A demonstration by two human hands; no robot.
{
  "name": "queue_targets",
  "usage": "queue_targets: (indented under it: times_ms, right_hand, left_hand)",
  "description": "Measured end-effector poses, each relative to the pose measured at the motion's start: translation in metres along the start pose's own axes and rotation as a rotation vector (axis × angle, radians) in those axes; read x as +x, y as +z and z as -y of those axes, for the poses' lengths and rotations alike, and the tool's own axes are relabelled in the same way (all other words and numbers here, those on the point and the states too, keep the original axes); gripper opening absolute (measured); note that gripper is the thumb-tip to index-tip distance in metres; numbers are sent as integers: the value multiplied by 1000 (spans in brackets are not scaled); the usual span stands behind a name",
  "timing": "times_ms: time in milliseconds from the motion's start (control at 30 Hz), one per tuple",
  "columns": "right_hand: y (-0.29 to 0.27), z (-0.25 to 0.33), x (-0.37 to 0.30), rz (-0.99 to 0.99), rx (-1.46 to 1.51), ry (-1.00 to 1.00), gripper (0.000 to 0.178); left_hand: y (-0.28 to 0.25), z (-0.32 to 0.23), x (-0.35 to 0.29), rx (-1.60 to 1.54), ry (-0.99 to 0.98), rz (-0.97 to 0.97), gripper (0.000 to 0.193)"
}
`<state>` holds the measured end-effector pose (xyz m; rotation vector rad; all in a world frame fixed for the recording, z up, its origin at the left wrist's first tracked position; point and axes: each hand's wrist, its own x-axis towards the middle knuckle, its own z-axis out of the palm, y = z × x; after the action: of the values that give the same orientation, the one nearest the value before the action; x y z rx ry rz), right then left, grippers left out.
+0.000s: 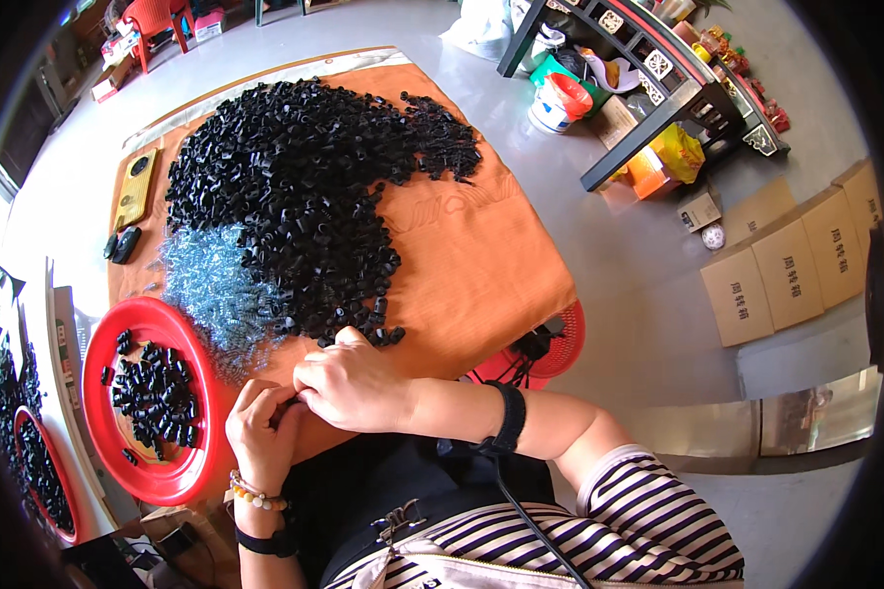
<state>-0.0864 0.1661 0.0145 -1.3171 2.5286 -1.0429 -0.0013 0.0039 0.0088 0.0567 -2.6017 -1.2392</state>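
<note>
My left hand (259, 432) and my right hand (349, 381) meet at the near edge of the table, fingers curled and pressed together. Whatever they pinch between them is hidden behind the fingers. Just beyond them lies a large heap of small black plastic caps (295, 167). A pile of small clear, bluish plastic pieces (216, 285) lies against its left side. Left of my left hand, a round red plastic tray (208, 393) holds several small black assembled-looking pieces (157, 398).
An orange cloth (462, 265) covers the table. Thin black parts (447, 142) lie at its far right. A yellow case (136, 188) rests near the left edge. Beneath the right edge stands a red basket (565, 344). Cardboard boxes (786, 280) lie on the floor at right.
</note>
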Motion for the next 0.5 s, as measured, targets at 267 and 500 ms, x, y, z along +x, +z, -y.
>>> queue_targets:
  times_ms: [267, 500]
  right_hand:
    - [-7, 0, 1, -71, 100, 19, 7]
    - [-20, -2, 2, -103, 117, 62, 20]
  left_hand:
    - [0, -6, -1, -71, -12, -58, 21]
    - [2, -12, 6, -147, -71, -58, 20]
